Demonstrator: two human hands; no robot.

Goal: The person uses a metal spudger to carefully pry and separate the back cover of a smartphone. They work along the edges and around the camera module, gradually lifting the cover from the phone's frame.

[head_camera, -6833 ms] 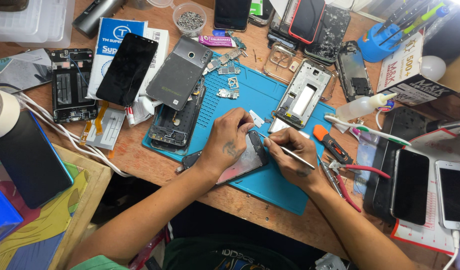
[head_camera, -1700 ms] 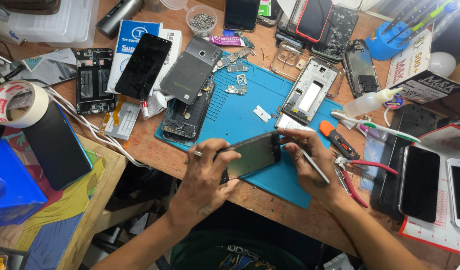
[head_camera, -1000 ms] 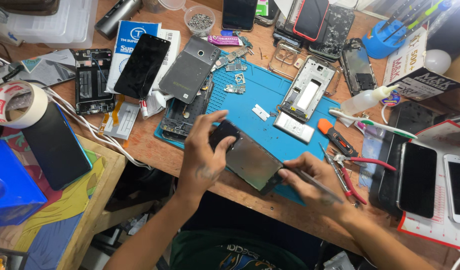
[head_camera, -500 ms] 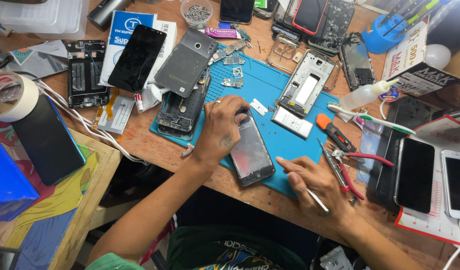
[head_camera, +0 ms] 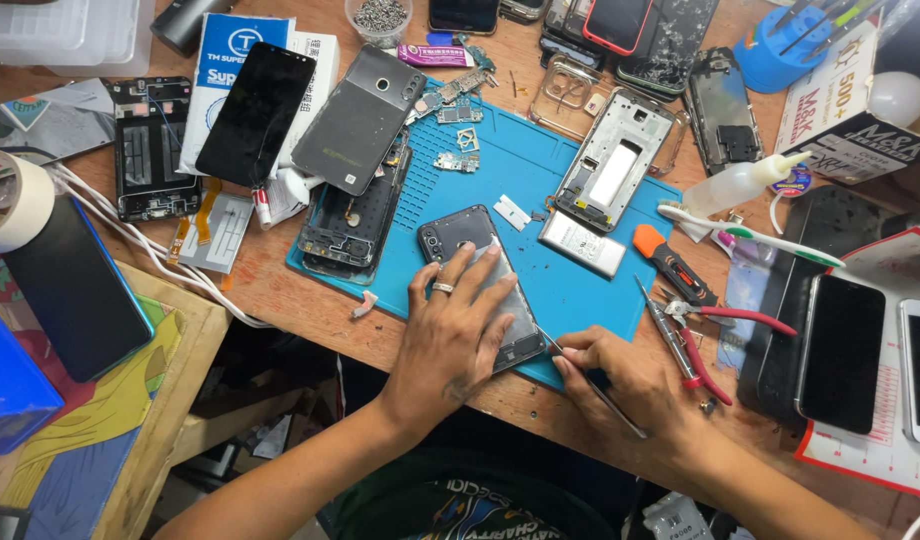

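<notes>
Blue repair mat on cluttered wooden bench, left hand flat on phone, right hand pinching thin tool

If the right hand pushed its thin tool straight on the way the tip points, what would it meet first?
Most likely the near right corner of the dark phone that the left hand presses flat on the blue mat. The right hand aims the thin tool up and left, its tip seemingly already at that edge.

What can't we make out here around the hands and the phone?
- Phone, head view: middle covered by the left hand.
- Thin metal tool, head view: its tip at the phone's edge is too small to read; the right hand hides part of the shaft.
- Blue mat: near edge hidden under both hands.
</notes>
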